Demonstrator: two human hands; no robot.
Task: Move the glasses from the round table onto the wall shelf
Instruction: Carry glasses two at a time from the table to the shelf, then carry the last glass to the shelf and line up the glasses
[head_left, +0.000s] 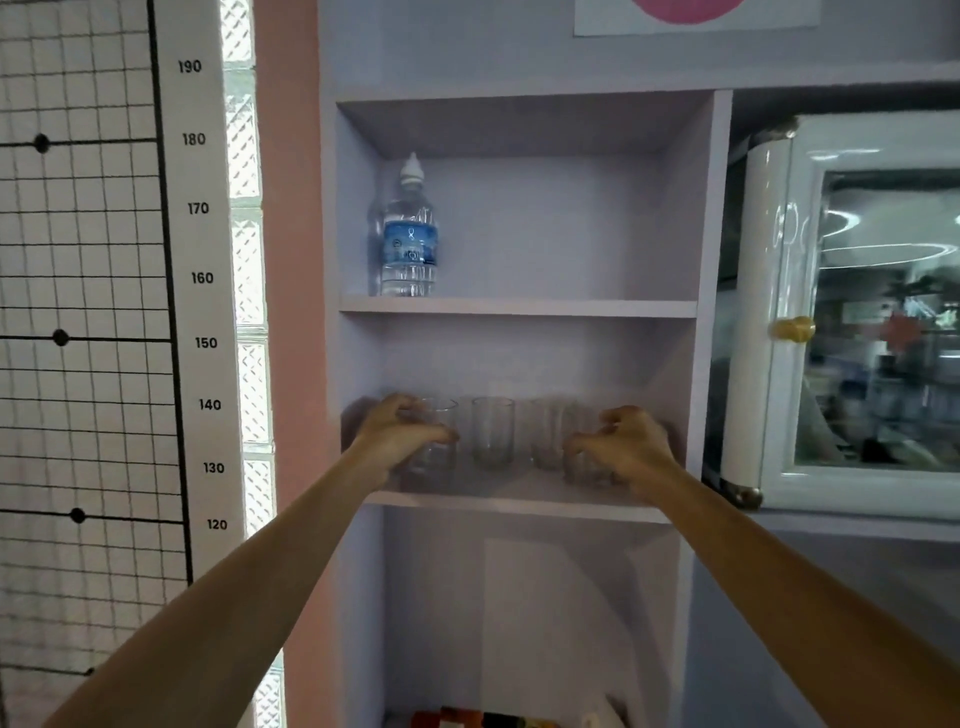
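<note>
Both arms reach into the middle compartment of the lilac wall shelf (519, 500). The left hand (402, 434) is wrapped around a clear glass (434, 447) at the left; the right hand (631, 439) grips another glass (584, 457) at the right. Two more glasses (492, 431) stand between them. A water bottle (409, 234) stands on the shelf above.

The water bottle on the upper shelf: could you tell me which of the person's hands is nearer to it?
Left. The left hand grips a glass almost directly below the water bottle, one shelf down. The right hand holds another glass far to the bottle's right.
</note>
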